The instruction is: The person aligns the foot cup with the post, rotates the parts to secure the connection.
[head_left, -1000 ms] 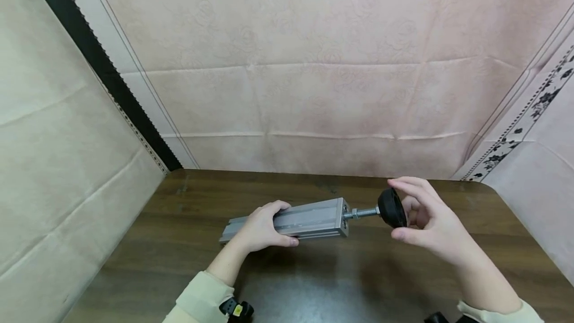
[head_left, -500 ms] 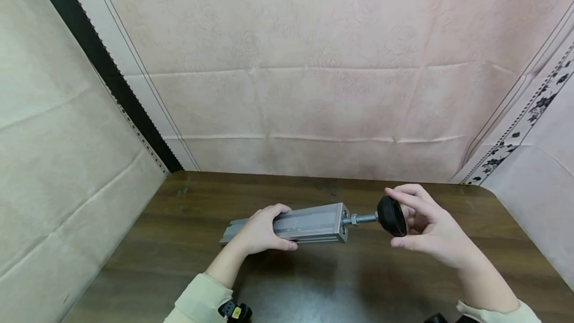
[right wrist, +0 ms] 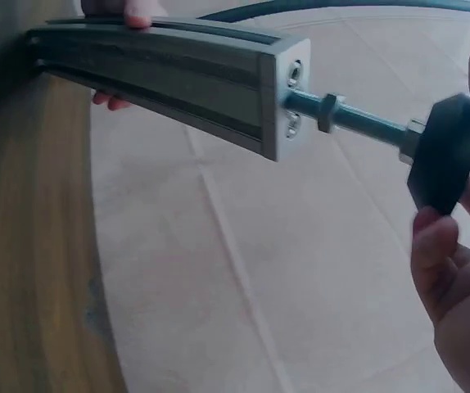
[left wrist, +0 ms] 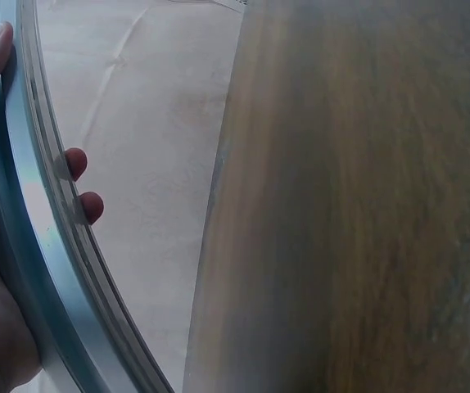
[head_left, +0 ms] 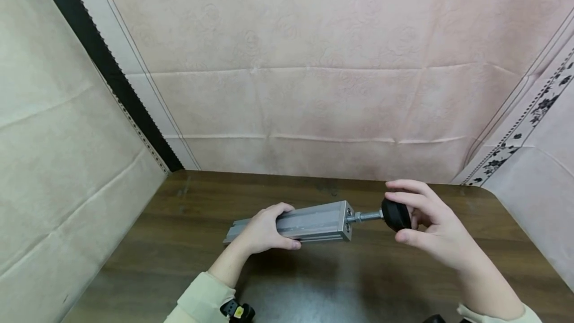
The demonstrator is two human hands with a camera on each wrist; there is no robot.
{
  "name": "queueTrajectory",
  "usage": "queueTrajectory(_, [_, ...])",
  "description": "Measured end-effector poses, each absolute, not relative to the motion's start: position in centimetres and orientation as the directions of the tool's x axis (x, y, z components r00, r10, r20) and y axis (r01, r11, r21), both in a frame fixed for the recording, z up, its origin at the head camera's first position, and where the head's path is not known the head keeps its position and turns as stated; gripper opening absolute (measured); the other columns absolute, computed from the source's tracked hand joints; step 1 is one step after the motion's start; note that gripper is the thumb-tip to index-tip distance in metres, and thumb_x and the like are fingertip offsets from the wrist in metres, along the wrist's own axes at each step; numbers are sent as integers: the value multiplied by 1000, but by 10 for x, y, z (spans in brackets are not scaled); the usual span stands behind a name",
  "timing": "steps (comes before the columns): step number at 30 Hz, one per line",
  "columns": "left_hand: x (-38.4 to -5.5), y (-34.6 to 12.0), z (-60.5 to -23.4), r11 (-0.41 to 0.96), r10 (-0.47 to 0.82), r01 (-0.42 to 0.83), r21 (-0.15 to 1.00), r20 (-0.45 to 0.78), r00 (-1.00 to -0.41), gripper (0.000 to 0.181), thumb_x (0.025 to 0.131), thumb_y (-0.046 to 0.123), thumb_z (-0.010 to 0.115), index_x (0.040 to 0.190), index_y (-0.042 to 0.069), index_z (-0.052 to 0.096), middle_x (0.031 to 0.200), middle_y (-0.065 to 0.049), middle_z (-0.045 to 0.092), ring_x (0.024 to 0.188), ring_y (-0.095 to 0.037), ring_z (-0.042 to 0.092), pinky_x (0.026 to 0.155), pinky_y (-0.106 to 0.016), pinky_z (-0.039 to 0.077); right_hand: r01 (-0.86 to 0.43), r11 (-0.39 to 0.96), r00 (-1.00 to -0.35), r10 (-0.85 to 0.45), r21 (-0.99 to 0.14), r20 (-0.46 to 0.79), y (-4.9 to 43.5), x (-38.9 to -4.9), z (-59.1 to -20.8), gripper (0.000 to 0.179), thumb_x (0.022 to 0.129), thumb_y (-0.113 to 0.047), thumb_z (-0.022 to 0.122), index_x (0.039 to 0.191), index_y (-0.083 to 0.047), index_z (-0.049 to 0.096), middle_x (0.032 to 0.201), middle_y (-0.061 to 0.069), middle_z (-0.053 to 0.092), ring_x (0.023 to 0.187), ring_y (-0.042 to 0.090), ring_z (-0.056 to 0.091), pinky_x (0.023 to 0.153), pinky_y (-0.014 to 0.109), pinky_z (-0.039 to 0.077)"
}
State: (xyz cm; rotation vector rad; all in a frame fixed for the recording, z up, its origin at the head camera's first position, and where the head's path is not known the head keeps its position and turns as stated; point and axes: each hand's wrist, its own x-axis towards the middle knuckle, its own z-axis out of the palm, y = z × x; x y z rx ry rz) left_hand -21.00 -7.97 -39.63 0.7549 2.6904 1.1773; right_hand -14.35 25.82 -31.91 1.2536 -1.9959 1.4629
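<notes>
Left hand is gripping the bar partway along, holding it over the table. Bolt is sticking out of the bar's end, carrying a nut and ending in the black foot. Right hand is pinching the foot at its rim.

no lettering is showing legibly; in the head view, toward seven o'clock, a black wrist device is bearing a yellow patch, too small to read.
</notes>
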Motion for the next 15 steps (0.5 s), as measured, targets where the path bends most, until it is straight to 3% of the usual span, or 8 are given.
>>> queueTrajectory(4, [-210, -79, -395, 569, 496, 407, 715, 97, -863, 72, 63, 49, 81, 123, 20, 55, 113, 4, 58, 94, -16, 52, 82, -39, 43, -816, 116, -532, -534, -566, 657, 266, -138, -314, 78, 60, 14, 77, 131, 10, 44, 142, 15, 33, 75, 10, 52, 57, 24, 42])
queueTrajectory(8, [-210, -79, -396, 574, 501, 408, 710, 89, -861, 72, 63, 50, 80, 123, 20, 54, 113, 4, 57, 95, -16, 51, 82, -40, 43, -787, 103, -542, -586, -608, 603, 271, -135, -313, 83, 60, 27, 68, 135, 13, 36, 139, 16, 34, 83, 12, 56, 61, 25, 46])
queueTrajectory(11, [-210, -78, -397, 576, 505, 410, 707, 87, -859, 73, 63, 51, 80, 124, 19, 54, 114, 4, 57, 95, -16, 51, 82, -40, 43, -755, 104, -580, -565, -647, 586, 272, -134, -315, 81, 61, 27, 69, 135, 12, 38, 133, 15, 38, 76, 13, 56, 56, 25, 45])
queueTrajectory(15, [-209, -78, -400, 578, 503, 411, 705, 88, -860, 74, 63, 52, 79, 124, 19, 54, 114, 4, 57, 96, -16, 51, 82, -41, 43, -670, 171, -691, -500, -723, 522, 271, -133, -316, 78, 66, 21, 71, 135, 3, 41, 126, 5, 43, 69, 11, 59, 43, 24, 41])
